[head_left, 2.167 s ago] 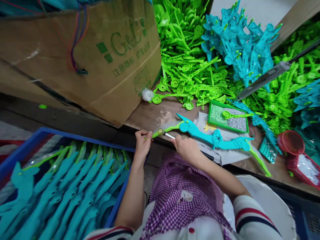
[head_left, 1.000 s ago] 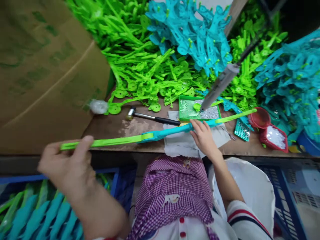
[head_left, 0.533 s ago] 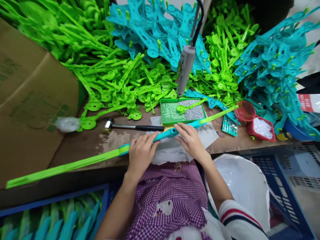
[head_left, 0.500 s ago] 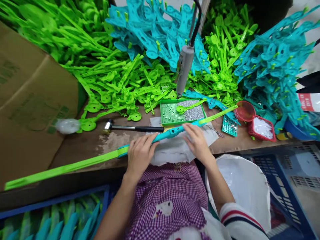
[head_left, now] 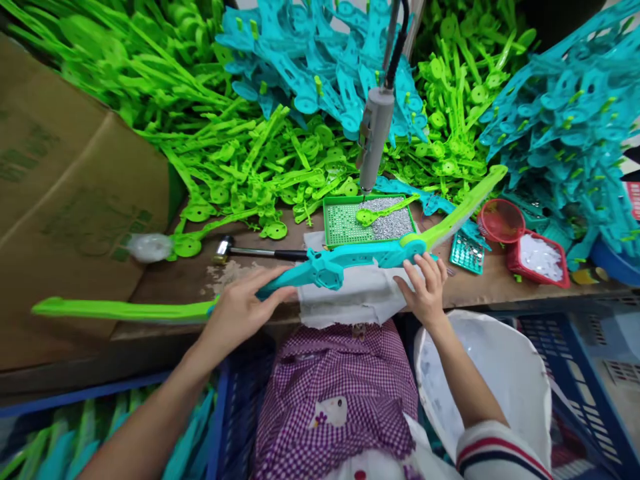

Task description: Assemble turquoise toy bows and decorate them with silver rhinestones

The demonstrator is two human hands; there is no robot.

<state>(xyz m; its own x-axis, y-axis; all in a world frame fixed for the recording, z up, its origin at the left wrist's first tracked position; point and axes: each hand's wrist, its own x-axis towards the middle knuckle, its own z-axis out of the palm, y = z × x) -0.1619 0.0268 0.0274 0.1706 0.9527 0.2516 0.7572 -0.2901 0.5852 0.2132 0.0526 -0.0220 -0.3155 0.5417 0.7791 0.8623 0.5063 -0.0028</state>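
A plastic toy bow (head_left: 367,253), with a blue middle part and a long green limb at each end, is held up crosswise over the near edge of the bench. My left hand (head_left: 237,310) is wrapped round the blue part near its left end, the thumb in front. At the right end, just below the joint with the green limb, my right hand (head_left: 425,285) has its fingers spread. Its fingertips reach the lower edge of the bow; whether they press on it I cannot tell. Under the bow lies a white cloth (head_left: 353,300).
Behind hangs a grey electric screwdriver (head_left: 376,133) over a green tray of screws (head_left: 345,223). A hammer (head_left: 260,252) lies left of it. Green parts (head_left: 225,153) and blue parts (head_left: 310,67) are heaped behind. Red containers (head_left: 540,260) stand right, a cardboard box (head_left: 75,200) left.
The toy bow has turned so its broad side shows, and its right limb now points up higher. My left hand has moved left along it; my right hand has shifted right with fingers spread.
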